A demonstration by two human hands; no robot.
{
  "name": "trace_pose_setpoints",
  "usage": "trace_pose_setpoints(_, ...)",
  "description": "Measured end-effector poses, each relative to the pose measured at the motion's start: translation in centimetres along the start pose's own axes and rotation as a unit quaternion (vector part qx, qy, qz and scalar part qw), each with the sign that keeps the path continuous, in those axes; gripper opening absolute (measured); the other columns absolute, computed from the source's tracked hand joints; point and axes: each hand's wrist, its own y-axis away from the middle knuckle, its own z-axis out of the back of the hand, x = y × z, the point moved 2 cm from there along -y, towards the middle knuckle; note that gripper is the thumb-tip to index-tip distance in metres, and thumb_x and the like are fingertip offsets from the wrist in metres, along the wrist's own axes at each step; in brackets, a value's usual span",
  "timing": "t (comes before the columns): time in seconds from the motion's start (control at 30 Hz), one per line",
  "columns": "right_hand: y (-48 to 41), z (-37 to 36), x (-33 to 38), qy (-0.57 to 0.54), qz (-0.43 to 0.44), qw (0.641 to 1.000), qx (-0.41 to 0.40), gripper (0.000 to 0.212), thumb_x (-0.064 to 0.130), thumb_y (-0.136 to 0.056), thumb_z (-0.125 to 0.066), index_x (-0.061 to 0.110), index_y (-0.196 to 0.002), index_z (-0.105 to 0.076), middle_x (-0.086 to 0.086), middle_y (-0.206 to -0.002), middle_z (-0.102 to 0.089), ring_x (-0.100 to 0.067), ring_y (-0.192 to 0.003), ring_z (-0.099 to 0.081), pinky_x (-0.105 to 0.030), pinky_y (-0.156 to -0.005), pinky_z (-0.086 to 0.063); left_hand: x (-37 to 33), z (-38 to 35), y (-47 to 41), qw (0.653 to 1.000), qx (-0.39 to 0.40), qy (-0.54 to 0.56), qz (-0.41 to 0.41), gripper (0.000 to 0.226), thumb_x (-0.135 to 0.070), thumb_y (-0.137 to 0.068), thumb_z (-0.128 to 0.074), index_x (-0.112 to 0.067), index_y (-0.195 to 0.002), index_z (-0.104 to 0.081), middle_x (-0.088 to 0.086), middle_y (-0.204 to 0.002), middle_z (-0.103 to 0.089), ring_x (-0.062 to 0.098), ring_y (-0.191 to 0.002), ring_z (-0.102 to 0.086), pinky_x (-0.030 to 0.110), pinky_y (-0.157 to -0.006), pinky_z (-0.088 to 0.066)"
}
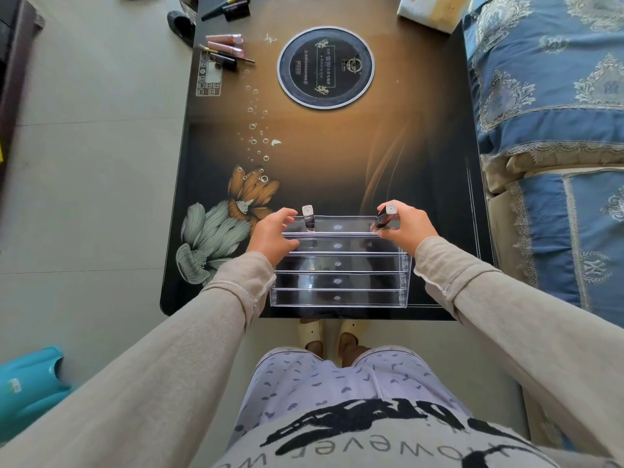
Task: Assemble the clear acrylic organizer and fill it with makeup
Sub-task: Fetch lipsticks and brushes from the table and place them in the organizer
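A clear acrylic organizer (339, 280) with several stacked drawers stands at the near edge of the dark table (337, 157). One lipstick (308, 217) stands upright in its top left. My left hand (273, 235) rests on the organizer's top left corner, fingers spread, holding nothing. My right hand (403, 220) is at the top right corner, its fingers closed around a black lipstick tube (386, 217). More makeup lies at the table's far left: pink lip gloss tubes (225, 43) and dark pencils and tubes (226, 10).
A round printed disc (326, 67) is set in the table's far middle. A blue patterned sofa (553, 130) borders the right side. A turquoise plastic object (28, 383) lies on the floor at left. A white box (429, 8) sits at the far right corner.
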Motion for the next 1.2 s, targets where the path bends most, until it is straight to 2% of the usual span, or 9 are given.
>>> trace_pose_setpoints(0.2, 3.2, -0.6, -2.7, -0.055, -0.062, 0.994, -0.074, 0.038, -0.002, -0.082, -0.063, 0.001, -0.119, -0.056, -0.016, -0.12, -0.062, -0.029, -0.114, -0.058, -0.036, -0.102, -0.045, 2.2, -1.8, 3.6, 0.992, -0.036, 0.077, 0.089, 0.04, -0.003, -0.084, -0.061, -0.007, -0.123, -0.053, 0.013, -0.119, -0.062, 0.018, -0.095, -0.058, 0.023, -0.085, -0.042)
trace_pose_setpoints(0.33, 6.5, -2.2, -5.2, -0.077, -0.093, 0.978, -0.167, 0.024, -0.003, -0.083, -0.061, -0.001, -0.107, -0.063, -0.019, -0.108, -0.065, -0.031, -0.102, -0.061, -0.028, -0.089, -0.046, 5.4, -3.9, 7.1, 0.983, -0.015, 0.085, 0.164, 0.031, -0.004, -0.086, -0.056, -0.005, -0.117, -0.056, 0.015, -0.113, -0.065, 0.024, -0.096, -0.06, 0.03, -0.088, -0.045)
trace_pose_setpoints(0.5, 9.5, -5.6, -9.4, -0.086, -0.212, 0.971, -0.064, 0.018, 0.0, -0.083, -0.06, 0.001, -0.1, -0.067, -0.015, -0.098, -0.069, -0.024, -0.09, -0.062, -0.018, -0.076, -0.041, 9.5, -6.1, 11.1, 0.961, 0.136, 0.053, 0.234, 0.02, -0.003, -0.088, -0.053, -0.001, -0.106, -0.063, 0.017, -0.098, -0.064, 0.022, -0.083, -0.056, 0.034, -0.089, -0.049)
trace_pose_setpoints(0.73, 14.4, -9.7, -12.6, -0.096, -0.339, 0.93, 0.106, 0.011, -0.002, -0.089, -0.052, 0.007, -0.092, -0.058, -0.012, -0.09, -0.058, -0.019, -0.061, -0.053, -0.012, -0.039, -0.044, 12.9, -6.9, 14.4, 0.933, 0.24, -0.038, 0.265, 0.024, -0.013, -0.091, -0.051, -0.008, -0.111, -0.064, 0.012, -0.118, -0.065, 0.023, -0.105, -0.059, 0.019, -0.078, -0.037)
trace_pose_setpoints(0.8, 15.6, -10.6, -13.0, -0.091, -0.357, 0.922, 0.117, 0.011, -0.002, -0.089, -0.051, 0.005, -0.094, -0.057, -0.013, -0.087, -0.057, -0.017, -0.056, -0.049, -0.011, -0.035, -0.043, 13.4, -6.7, 14.7, 0.933, 0.24, -0.045, 0.264, 0.023, -0.013, -0.091, -0.05, -0.008, -0.109, -0.064, 0.013, -0.117, -0.066, 0.023, -0.103, -0.06, 0.022, -0.079, -0.041)
trace_pose_setpoints(0.9, 16.8, -11.6, -12.5, -0.069, -0.351, 0.922, 0.15, 0.011, 0.001, -0.09, -0.051, 0.004, -0.096, -0.059, -0.012, -0.09, -0.057, -0.022, -0.072, -0.052, -0.025, -0.067, -0.043, 14.2, -5.9, 14.4, 0.938, 0.214, -0.039, 0.269, 0.023, -0.01, -0.09, -0.049, -0.005, -0.107, -0.064, 0.015, -0.114, -0.067, 0.025, -0.097, -0.061, 0.026, -0.084, -0.046)
trace_pose_setpoints(0.97, 16.9, -11.9, -12.0, -0.042, -0.34, 0.923, 0.175, 0.014, 0.005, -0.091, -0.05, 0.003, -0.101, -0.061, -0.01, -0.093, -0.057, -0.022, -0.083, -0.051, -0.025, -0.075, -0.038, 14.7, -5.2, 14.2, 0.942, 0.184, -0.031, 0.28, 0.024, -0.008, -0.089, -0.049, -0.003, -0.107, -0.064, 0.017, -0.114, -0.067, 0.028, -0.097, -0.061, 0.028, -0.088, -0.046)
trace_pose_setpoints(1.07, 16.4, -12.1, -11.5, -0.031, -0.334, 0.924, 0.183, 0.015, 0.004, -0.091, -0.049, 0.003, -0.1, -0.062, -0.009, -0.089, -0.056, -0.021, -0.082, -0.049, -0.023, -0.065, -0.039, 15.1, -4.3, 14.4, 0.945, 0.14, -0.011, 0.297, 0.024, -0.006, -0.089, -0.049, -0.002, -0.108, -0.063, 0.02, -0.114, -0.066, 0.034, -0.107, -0.061, 0.033, -0.092, -0.046)
trace_pose_setpoints(1.2, 14.7, -12.0, -11.7, -0.029, -0.323, 0.928, 0.182, 0.018, -0.001, -0.09, -0.047, 0.006, -0.077, -0.056, -0.006, -0.061, -0.05, -0.02, -0.054, -0.044, -0.024, -0.051, -0.037, 15.2, -4.3, 15.7, 0.945, 0.107, 0.019, 0.31, 0.023, -0.01, -0.088, -0.051, -0.005, -0.107, -0.064, 0.017, -0.113, -0.067, 0.031, -0.106, -0.062, 0.031, -0.09, -0.046)
